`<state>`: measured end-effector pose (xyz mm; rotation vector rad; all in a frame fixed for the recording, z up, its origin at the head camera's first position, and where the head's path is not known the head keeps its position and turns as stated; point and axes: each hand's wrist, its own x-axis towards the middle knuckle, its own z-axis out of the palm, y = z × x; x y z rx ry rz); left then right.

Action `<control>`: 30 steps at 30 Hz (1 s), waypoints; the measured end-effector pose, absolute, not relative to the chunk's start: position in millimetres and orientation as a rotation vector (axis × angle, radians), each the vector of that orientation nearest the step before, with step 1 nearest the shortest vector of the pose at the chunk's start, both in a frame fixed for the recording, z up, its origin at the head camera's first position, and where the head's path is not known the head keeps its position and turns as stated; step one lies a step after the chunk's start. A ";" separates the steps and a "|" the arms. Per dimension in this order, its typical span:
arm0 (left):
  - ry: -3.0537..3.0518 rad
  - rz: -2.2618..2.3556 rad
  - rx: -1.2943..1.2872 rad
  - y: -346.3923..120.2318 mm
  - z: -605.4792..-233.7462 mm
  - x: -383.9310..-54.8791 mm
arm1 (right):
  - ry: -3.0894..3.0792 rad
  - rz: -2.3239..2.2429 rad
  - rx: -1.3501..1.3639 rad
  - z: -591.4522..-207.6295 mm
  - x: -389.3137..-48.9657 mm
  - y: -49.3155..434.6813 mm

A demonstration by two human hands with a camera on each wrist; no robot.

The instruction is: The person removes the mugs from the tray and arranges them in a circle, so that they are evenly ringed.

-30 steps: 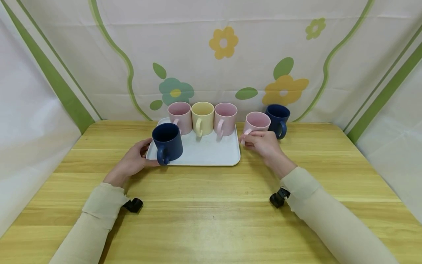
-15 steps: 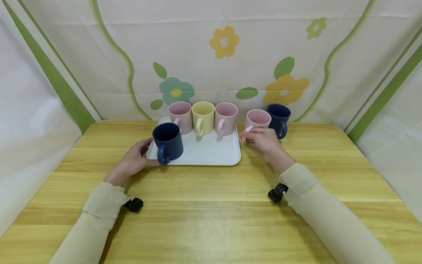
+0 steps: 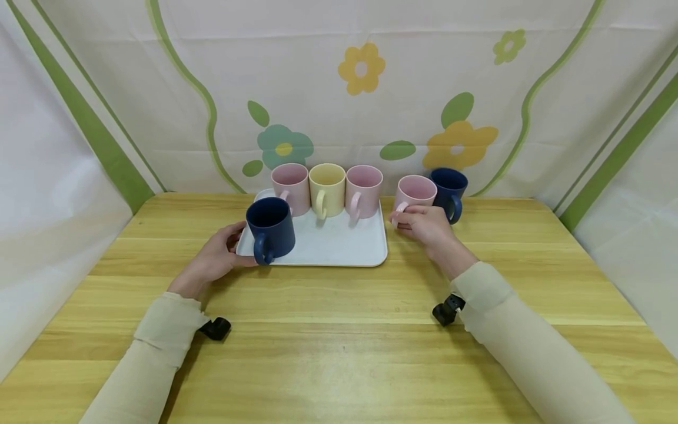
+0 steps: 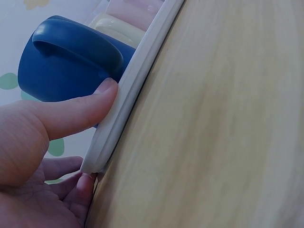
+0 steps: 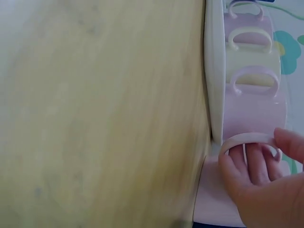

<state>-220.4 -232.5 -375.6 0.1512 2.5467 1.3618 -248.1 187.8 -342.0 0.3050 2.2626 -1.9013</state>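
Note:
My left hand (image 3: 214,256) grips the left front corner of a white tray (image 3: 339,244). In the left wrist view its thumb (image 4: 83,111) presses on the tray rim (image 4: 128,95), fingers at the corner. Close to that thumb a dark blue mug (image 3: 279,232) stands on the tray. My right hand (image 3: 431,232) holds a pink mug (image 3: 416,191) by its handle (image 5: 244,137), right of the tray. The right wrist view has several fingers through the handle loop. The lower part of this mug is hidden behind the hand in the head view.
Along the tray's back edge stand a pink mug (image 3: 296,194), a yellow mug (image 3: 331,197) and another pink mug (image 3: 368,197), handles facing front. A second dark blue mug (image 3: 450,194) is on the wooden table (image 3: 339,353) behind the held one. A flowered curtain (image 3: 339,118) hangs behind.
My right hand and the pink mug have shifted slightly toward the back, mostly in the first half second. My left hand, the tray and the other mugs stay put.

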 end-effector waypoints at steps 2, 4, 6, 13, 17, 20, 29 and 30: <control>2.542 1.362 0.144 -232.0 -375.3 -219.9 | 2.276 -1.904 0.352 -340.1 -244.8 187.5; 2.540 1.365 0.143 -231.2 -375.2 -220.1 | 2.296 -1.905 0.387 -337.6 -240.0 188.3; 2.542 1.368 0.142 -230.6 -375.1 -220.7 | 2.318 -1.900 0.415 -334.2 -234.1 189.4; 2.551 1.365 0.149 -228.1 -375.1 -222.9 | 2.387 -1.852 0.311 -325.1 -215.9 187.4; 2.537 1.371 0.143 -226.7 -376.7 -223.1 | 2.372 -1.875 0.185 -322.7 -210.5 175.2; 2.537 1.381 0.139 -226.8 -377.6 -222.6 | 2.348 -1.875 0.116 -320.8 -208.9 161.0; 2.553 1.369 0.148 -230.2 -375.2 -218.8 | 2.202 -1.882 -0.031 -317.2 -209.3 114.2; 2.552 1.371 0.150 -230.6 -375.1 -218.9 | 2.186 -1.883 -0.048 -317.3 -209.1 109.2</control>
